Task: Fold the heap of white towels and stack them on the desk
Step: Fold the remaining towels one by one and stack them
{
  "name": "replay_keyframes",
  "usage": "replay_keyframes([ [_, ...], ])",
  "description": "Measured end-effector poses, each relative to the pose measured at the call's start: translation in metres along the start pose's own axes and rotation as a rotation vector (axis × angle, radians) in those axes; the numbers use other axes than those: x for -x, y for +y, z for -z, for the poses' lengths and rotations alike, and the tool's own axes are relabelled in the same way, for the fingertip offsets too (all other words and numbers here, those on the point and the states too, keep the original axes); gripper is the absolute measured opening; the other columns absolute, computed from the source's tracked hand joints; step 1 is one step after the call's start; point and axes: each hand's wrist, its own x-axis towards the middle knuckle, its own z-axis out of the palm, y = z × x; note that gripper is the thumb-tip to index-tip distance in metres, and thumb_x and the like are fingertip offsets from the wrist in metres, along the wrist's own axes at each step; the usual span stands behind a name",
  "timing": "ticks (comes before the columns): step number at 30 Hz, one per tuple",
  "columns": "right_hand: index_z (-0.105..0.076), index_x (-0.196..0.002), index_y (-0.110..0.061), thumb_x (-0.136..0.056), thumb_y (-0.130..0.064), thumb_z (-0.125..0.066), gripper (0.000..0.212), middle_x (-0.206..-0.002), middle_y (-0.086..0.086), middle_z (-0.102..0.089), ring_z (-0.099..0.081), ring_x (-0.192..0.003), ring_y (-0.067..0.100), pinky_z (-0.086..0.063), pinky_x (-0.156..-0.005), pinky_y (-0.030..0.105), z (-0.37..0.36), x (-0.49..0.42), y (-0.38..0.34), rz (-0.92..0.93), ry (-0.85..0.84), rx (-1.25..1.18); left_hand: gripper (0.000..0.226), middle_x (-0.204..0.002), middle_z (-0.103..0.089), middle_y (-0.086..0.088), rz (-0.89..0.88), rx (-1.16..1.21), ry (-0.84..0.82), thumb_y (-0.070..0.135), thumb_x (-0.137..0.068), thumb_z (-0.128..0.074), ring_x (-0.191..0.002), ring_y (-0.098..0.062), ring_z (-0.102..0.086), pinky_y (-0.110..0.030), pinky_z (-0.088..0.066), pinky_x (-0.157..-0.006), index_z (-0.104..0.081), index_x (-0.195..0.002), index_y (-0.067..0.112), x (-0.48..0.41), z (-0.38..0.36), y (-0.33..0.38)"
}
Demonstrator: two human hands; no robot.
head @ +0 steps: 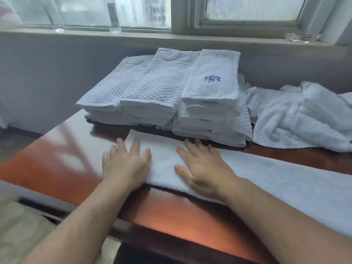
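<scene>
Slick surface (47,168): you are pressing left hand (123,165) and right hand (202,169), fingers (134,148) flat, spread, on the towel (266,178); it could skid, skewing folds.

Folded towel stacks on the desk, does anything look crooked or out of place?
Slightly. A waffle-weave towel juts out from the right side of the stack topped by the purple-emblem towel, and the left stack has uneven, staggered front edges.

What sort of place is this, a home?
Probably a hotel room: stacks of folded white towels, one bearing a purple embroidered logo, on a polished wooden desk under a window.
</scene>
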Motion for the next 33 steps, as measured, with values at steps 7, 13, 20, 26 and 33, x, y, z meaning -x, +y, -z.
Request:
replay_keyframes([
  [7,-0.011,-0.159,-0.034,-0.101,-0.06,-0.016,0.064,-0.17,-0.002,0.0,0.0,-0.155,0.021,0.003,-0.124,0.041,-0.009,0.0,0.005,0.022,0.058,-0.002,0.026,-0.126,-0.051,-0.01,-0.027,0.013,-0.019,0.038,-0.102,-0.031,-0.116,-0.033,-0.041,-0.046,-0.037,-0.09,-0.048,-0.114,0.023,-0.009,0.017,-0.008],
  [13,-0.011,-0.159,-0.035,-0.101,-0.059,-0.017,0.064,-0.169,-0.003,-0.001,0.0,-0.155,0.02,0.003,-0.124,0.04,-0.009,-0.001,0.005,0.019,0.075,-0.012,0.045,-0.131,-0.049,-0.018,0.024,0.117,-0.077,0.036,-0.096,-0.058,-0.12,-0.039,-0.048,-0.04,-0.043,-0.098,-0.047,-0.133,0.015,-0.023,0.035,-0.006],
  [20,-0.012,-0.159,-0.036,-0.099,-0.06,-0.017,0.066,-0.169,-0.007,0.0,0.002,-0.155,0.016,0.005,-0.123,0.037,-0.009,0.005,0.004,0.033,0.079,-0.035,0.038,-0.072,-0.063,-0.005,0.091,0.169,-0.164,0.036,-0.077,-0.078,-0.062,-0.019,-0.058,-0.025,-0.041,-0.051,-0.055,-0.083,0.007,-0.028,0.054,-0.013],
  [26,-0.021,-0.158,-0.037,-0.095,-0.063,-0.019,0.067,-0.168,-0.01,-0.009,-0.004,-0.154,0.014,0.003,-0.122,0.034,-0.01,0.007,0.006,0.048,0.117,-0.077,0.043,-0.077,-0.067,-0.005,-0.006,0.651,-0.162,0.029,-0.057,-0.073,-0.073,-0.022,-0.065,-0.045,-0.057,-0.073,-0.067,-0.086,-0.001,-0.016,0.06,-0.029],
  [33,-0.074,-0.107,-0.03,-0.097,-0.04,-0.054,0.024,-0.125,-0.021,-0.06,-0.043,-0.126,-0.003,-0.036,-0.108,0.022,-0.008,0.017,0.007,0.095,0.476,-0.408,0.02,-0.103,-0.077,-0.01,0.11,1.07,-0.361,0.022,-0.1,-0.056,-0.091,-0.026,-0.075,-0.043,-0.06,-0.086,-0.073,-0.105,0.012,-0.009,0.064,-0.041],
])
